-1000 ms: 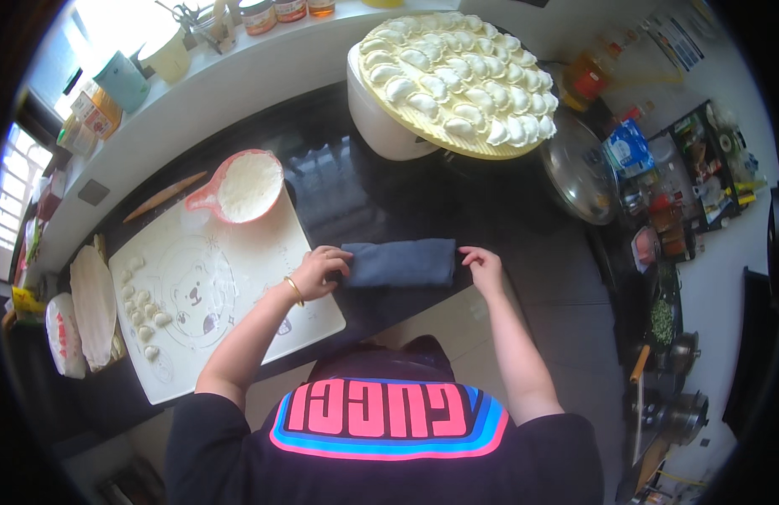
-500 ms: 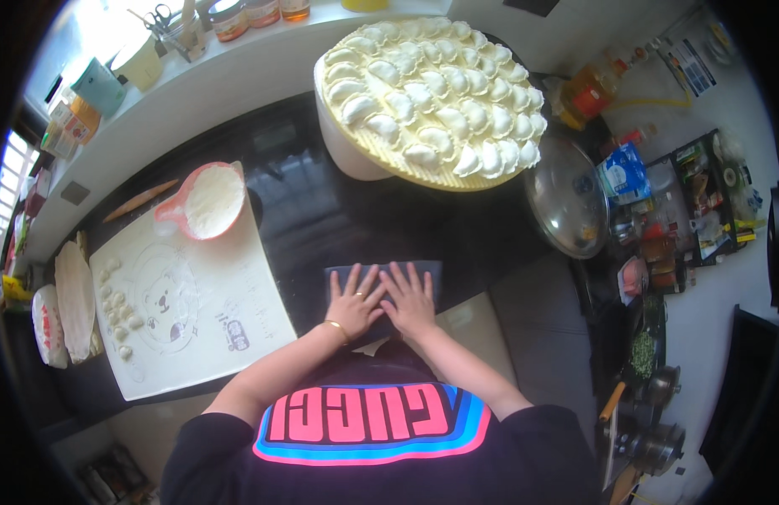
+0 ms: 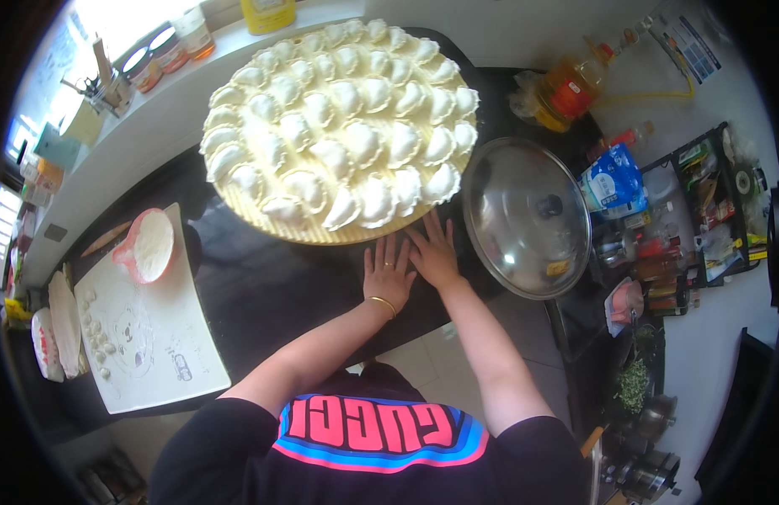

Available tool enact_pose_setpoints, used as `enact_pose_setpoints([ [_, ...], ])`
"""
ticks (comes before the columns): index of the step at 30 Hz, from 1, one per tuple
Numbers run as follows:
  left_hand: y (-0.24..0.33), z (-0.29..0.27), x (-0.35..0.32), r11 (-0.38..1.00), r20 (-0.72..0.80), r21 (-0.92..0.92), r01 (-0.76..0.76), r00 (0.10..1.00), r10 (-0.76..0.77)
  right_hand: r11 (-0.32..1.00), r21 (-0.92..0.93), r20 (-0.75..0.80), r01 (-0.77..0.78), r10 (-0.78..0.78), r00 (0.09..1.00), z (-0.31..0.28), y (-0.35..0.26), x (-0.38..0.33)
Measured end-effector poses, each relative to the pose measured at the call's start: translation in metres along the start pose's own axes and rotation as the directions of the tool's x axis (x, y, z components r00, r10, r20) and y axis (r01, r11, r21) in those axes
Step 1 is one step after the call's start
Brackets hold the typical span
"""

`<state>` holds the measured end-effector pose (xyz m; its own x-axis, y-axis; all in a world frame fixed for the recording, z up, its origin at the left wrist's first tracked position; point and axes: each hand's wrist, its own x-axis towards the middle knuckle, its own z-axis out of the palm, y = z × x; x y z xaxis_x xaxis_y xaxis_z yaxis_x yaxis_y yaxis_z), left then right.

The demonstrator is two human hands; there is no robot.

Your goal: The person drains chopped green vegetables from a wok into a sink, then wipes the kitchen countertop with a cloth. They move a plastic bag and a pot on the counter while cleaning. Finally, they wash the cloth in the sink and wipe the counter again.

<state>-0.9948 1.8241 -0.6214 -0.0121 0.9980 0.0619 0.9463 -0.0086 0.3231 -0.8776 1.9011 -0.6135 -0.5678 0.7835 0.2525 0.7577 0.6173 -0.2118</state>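
Observation:
My left hand (image 3: 388,276) lies flat on the black countertop (image 3: 276,282) with its fingers stretched forward. Beside it, my right hand (image 3: 437,257) is also flat and open, its fingertips by the front edge of a round yellow ribbed tray (image 3: 322,239). Rows of pale filled dumplings (image 3: 332,156) cover that tray, which sits raised above the counter. The dark cloth seen under my palms earlier cannot be made out now; the tray or my hands may hide it.
A glass lid (image 3: 516,240) leans right of the tray. At left, a white mat (image 3: 192,324) bears small dough pieces (image 3: 95,328) and a pink bowl (image 3: 127,252) of flour. A rolling pin (image 3: 106,239) lies behind. An oil bottle (image 3: 566,93) stands at the back right.
Both hands have slid forward and to the right, up to the tray's front edge. The view has shifted, so tray and mat appear further left. The dark cloth no longer shows.

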Motion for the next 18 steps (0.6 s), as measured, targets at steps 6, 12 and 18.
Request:
enact_pose_setpoints([
  [6, 0.005, 0.017, 0.010, 0.995, 0.018, 0.069, 0.075, 0.997, -0.076, 0.946, 0.080, -0.251, -0.314, 0.324, 0.912, 0.029, -0.017, 0.003],
  [12, 0.025, 0.024, 0.039, 0.985, -0.023, 0.088, 0.149, 0.989, -0.147, 0.970, 0.212, -0.167, -0.123, 0.160, 0.973, 0.039, 0.027, 0.049],
  [18, 0.024, 0.027, 0.037, 0.989, -0.042, 0.142, 0.040, 0.999, -0.034, 0.896, 0.385, -0.060, -0.220, 0.262, 0.963, 0.028, 0.037, 0.038],
])
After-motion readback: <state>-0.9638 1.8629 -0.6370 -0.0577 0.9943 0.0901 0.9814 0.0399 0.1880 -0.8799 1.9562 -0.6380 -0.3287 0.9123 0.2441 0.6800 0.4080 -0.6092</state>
